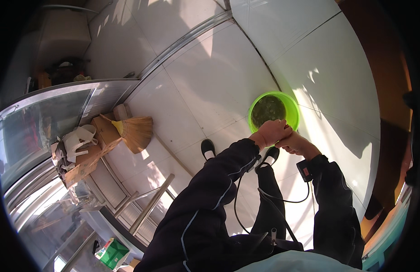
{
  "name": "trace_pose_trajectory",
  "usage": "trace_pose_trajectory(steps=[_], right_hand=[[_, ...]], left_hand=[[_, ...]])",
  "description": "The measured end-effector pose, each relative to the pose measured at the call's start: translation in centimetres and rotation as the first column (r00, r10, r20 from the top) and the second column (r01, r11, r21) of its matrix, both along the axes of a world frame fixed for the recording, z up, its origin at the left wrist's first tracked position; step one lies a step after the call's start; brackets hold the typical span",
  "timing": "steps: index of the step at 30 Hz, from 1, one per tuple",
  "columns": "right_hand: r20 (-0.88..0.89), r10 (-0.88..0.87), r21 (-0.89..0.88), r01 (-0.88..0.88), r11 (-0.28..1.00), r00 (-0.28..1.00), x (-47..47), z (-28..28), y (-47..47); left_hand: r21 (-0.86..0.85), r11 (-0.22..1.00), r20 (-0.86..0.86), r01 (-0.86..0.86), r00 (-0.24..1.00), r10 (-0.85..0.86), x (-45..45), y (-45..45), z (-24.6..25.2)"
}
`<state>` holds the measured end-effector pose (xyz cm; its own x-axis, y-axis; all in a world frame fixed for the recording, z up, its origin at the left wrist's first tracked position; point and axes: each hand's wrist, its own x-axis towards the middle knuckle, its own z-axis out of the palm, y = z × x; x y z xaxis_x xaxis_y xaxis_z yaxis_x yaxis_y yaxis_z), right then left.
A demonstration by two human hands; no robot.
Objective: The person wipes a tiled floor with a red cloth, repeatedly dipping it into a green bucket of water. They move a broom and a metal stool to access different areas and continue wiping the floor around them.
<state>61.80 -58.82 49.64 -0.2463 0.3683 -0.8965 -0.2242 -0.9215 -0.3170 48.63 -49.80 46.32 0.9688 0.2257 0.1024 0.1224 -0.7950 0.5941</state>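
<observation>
My left hand (272,132) and my right hand (295,144) meet over the near rim of a bright green plastic bucket (293,108). Their fingers are curled in and press together. Whether anything sits inside the two fists is hidden. Dark, murky water (268,108) with paler specks shows in the bucket, which stands on the tiled floor. A small black device (304,171) with a cable is at my right cuff.
A straw broom (137,132) leans by an open cardboard box (82,166) holding bags at left. Sliding-door track (182,42) crosses the floor ahead. Brown furniture (390,85) lines the right side. Metal rails (152,204) stand lower left. My black shoes (207,147) are near the bucket.
</observation>
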Motion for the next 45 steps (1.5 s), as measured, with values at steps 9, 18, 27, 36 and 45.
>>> trace_pose_trajectory(steps=[9,18,27,36,45], right_hand=[[0.742,0.380,-0.004,-0.563,0.826,0.552,-1.6,0.1,-1.0],[0.912,0.176,0.099,-0.613,0.784,0.371,-1.0,1.3,-1.1],[0.954,0.104,0.133,-0.711,0.690,0.280,-0.4,1.5,-1.3],[0.968,0.047,0.167,-0.772,0.613,0.247,0.1,0.8,-1.8],[0.990,0.015,0.113,-0.858,0.502,0.139,0.6,0.8,-2.0]], left_hand=[[0.025,0.999,-0.291,0.025,0.957,-0.017,0.5,-1.3,1.8],[-0.041,0.994,-0.455,-0.098,0.888,0.069,2.0,-0.9,3.6],[-0.172,0.938,-0.529,-0.302,0.831,0.170,2.2,-0.9,5.0],[-0.289,0.831,-0.575,-0.475,0.780,0.245,1.9,-1.7,5.0],[-0.452,0.791,-0.502,-0.413,0.850,0.157,1.8,-3.0,2.7]])
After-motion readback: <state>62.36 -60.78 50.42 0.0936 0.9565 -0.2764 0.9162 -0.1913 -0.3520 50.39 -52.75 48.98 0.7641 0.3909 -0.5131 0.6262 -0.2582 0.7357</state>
